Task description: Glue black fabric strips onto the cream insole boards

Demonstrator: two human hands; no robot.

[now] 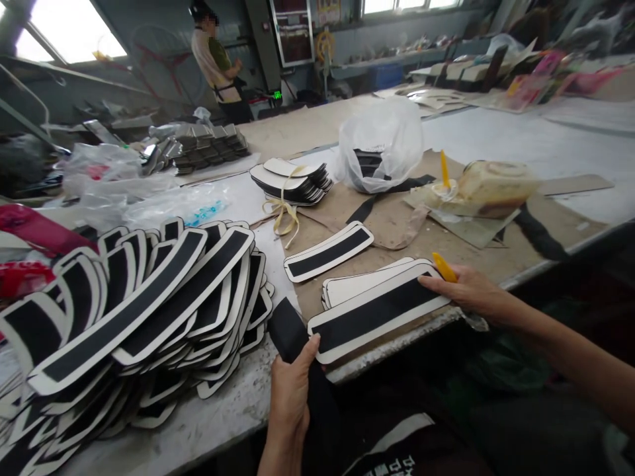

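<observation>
A long white panel with a black strip stuck along its middle [377, 314] lies at the table's front edge, on top of more white panels [347, 287]. My left hand [292, 383] is closed round a loose black strip [286, 327], its thumb at the panel's left end. At the other end, my right hand [469, 291] grips a yellow-handled tool [445, 268], with the thumb resting on the panel; the tool's working end is mostly hidden. Just behind lies a shorter panel with a black strip [330, 252].
A big heap of black-striped panels [188, 311] covers the table's left. Behind are a tied bundle [288, 178], a clear plastic bag [381, 145] and a stained glue container [496, 188] beside a yellow stick [444, 168]. A person [215, 63] stands at the back.
</observation>
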